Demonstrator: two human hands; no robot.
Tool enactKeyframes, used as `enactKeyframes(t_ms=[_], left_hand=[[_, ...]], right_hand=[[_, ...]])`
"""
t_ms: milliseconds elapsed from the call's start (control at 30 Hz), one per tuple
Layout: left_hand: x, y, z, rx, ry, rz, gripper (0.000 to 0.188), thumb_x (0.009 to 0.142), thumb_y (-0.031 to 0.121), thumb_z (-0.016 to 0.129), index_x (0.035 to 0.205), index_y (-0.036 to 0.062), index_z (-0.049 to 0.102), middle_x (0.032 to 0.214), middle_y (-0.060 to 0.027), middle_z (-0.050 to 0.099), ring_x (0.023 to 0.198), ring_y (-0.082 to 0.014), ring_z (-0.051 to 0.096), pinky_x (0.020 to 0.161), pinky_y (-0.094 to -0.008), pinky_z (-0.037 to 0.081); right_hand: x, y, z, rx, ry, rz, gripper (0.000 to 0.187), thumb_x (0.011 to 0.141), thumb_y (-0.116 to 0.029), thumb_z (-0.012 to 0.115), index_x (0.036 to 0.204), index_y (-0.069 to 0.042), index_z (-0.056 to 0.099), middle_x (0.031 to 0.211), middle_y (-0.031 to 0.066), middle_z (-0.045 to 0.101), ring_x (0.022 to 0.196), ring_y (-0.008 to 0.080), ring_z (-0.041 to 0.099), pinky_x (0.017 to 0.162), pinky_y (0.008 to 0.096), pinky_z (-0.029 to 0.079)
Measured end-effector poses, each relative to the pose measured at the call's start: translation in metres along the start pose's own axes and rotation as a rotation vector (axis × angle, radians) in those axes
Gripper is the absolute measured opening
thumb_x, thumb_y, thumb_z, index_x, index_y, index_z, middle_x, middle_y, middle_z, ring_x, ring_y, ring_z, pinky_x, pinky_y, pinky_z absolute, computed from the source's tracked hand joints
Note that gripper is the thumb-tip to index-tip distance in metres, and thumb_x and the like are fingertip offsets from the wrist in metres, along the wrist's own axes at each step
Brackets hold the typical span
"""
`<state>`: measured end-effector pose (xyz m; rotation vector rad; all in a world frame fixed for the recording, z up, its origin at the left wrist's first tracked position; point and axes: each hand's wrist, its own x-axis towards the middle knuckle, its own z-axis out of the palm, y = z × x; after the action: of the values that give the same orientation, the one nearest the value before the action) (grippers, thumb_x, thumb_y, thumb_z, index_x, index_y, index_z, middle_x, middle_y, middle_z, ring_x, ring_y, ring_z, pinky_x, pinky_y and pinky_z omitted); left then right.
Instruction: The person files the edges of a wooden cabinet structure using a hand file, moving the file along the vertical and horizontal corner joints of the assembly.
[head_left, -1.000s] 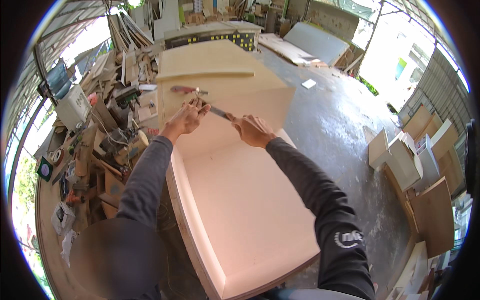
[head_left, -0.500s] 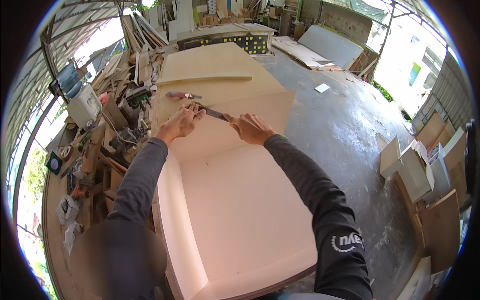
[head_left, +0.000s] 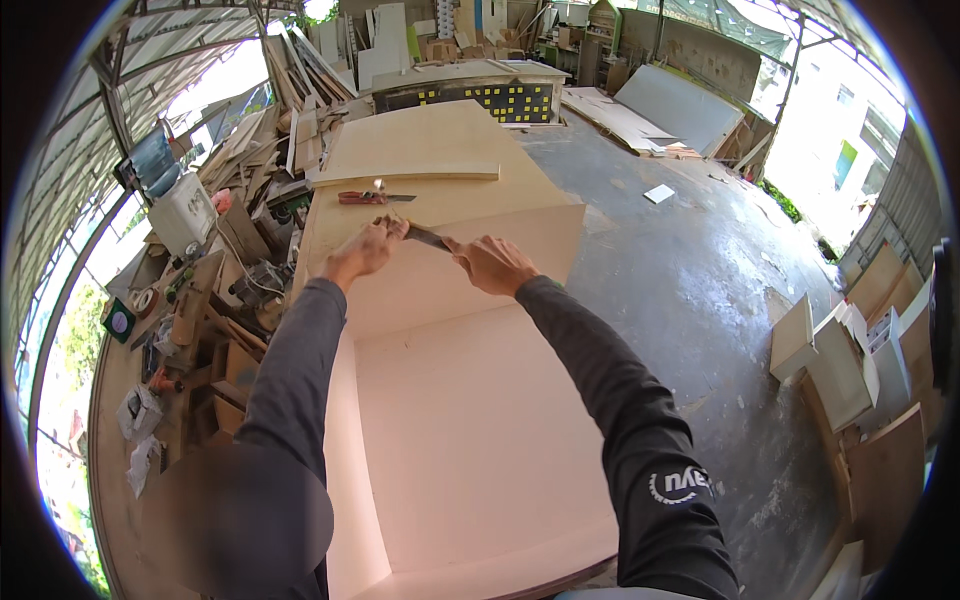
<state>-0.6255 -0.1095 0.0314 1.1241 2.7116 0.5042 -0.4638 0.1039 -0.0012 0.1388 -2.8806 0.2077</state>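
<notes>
Both my hands are on a flat, dark metal file [head_left: 429, 237] at the far rim of a large open box with a pale pink inside [head_left: 490, 420]. My right hand [head_left: 495, 264] is closed round one end. At the other end, the fingers of my left hand [head_left: 365, 249] are bent and pressed on the tool, hiding its tip. Just beyond them, a red-handled tool with a thin blade [head_left: 375, 198] lies on a pale wooden panel [head_left: 430, 140]. Past it lies a long narrow strip of wood [head_left: 410, 174].
Wood offcuts [head_left: 245, 150] pile up at the left, near a cluttered bench with a tape roll [head_left: 145, 302]. Grey concrete floor [head_left: 690, 300] extends to the right. Board boxes [head_left: 835, 360] stand at the far right, and a dark-fronted cabinet [head_left: 480, 100] stands behind.
The head view has shifted slightly, so the background sits lower. Both hands stay on the file, and my left fingers now cover the end that showed beyond them.
</notes>
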Motion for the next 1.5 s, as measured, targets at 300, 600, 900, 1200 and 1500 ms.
enactKeyframes(t_ms=[300, 600, 900, 1200, 1500], left_hand=[[-0.028, -0.012, 0.058, 0.168, 0.15, 0.269, 0.079, 0.107, 0.053, 0.032, 0.146, -0.0154, 0.036, 0.155, -0.0331, 0.035, 0.143, -0.043, 0.038, 0.12, -0.0456, 0.031], [0.001, -0.001, 0.051, 0.112, 0.189, 0.18, 0.071, 0.107, 0.049, 0.034, 0.136, -0.0133, 0.051, 0.13, -0.0368, 0.057, 0.128, -0.0495, 0.051, 0.114, -0.0443, 0.037], [0.023, 0.034, 0.027, -0.005, -0.051, 0.064, 0.064, 0.107, 0.043, 0.035, 0.138, -0.0105, 0.052, 0.152, -0.0284, 0.042, 0.145, -0.0395, 0.036, 0.122, -0.0435, 0.025], [-0.008, 0.029, 0.06, 0.17, 0.074, 0.217, 0.064, 0.108, 0.04, 0.036, 0.147, -0.0103, 0.042, 0.159, -0.0259, 0.034, 0.151, -0.0354, 0.028, 0.125, -0.0427, 0.017], [-0.016, 0.035, 0.062, 0.241, 0.113, 0.289, 0.067, 0.106, 0.039, 0.037, 0.134, -0.0207, 0.048, 0.145, -0.0395, 0.043, 0.143, -0.0467, 0.036, 0.124, -0.0471, 0.022]], right_hand=[[-0.048, 0.013, 0.021, 0.094, 0.016, -0.044, 0.041, 0.104, -0.021, 0.049, 0.145, -0.017, 0.053, 0.079, 0.0179, 0.065, 0.067, 0.0359, 0.066, 0.061, 0.0487, 0.05], [-0.027, 0.021, 0.009, 0.067, 0.065, -0.058, 0.042, 0.102, -0.018, 0.051, 0.144, -0.017, 0.055, 0.075, 0.0177, 0.065, 0.063, 0.0363, 0.063, 0.061, 0.0502, 0.05], [-0.035, 0.063, 0.001, 0.053, 0.075, -0.065, 0.042, 0.101, -0.019, 0.051, 0.142, -0.016, 0.057, 0.078, 0.0189, 0.067, 0.066, 0.037, 0.067, 0.06, 0.0511, 0.052], [-0.072, 0.041, 0.001, 0.1, 0.077, -0.008, 0.04, 0.102, -0.018, 0.051, 0.141, -0.016, 0.059, 0.074, 0.0189, 0.064, 0.067, 0.0372, 0.066, 0.061, 0.0505, 0.05], [-0.064, 0.041, 0.012, 0.108, 0.106, -0.044, 0.039, 0.103, -0.021, 0.053, 0.141, -0.015, 0.058, 0.068, 0.0175, 0.062, 0.06, 0.0365, 0.063, 0.06, 0.0507, 0.049]])
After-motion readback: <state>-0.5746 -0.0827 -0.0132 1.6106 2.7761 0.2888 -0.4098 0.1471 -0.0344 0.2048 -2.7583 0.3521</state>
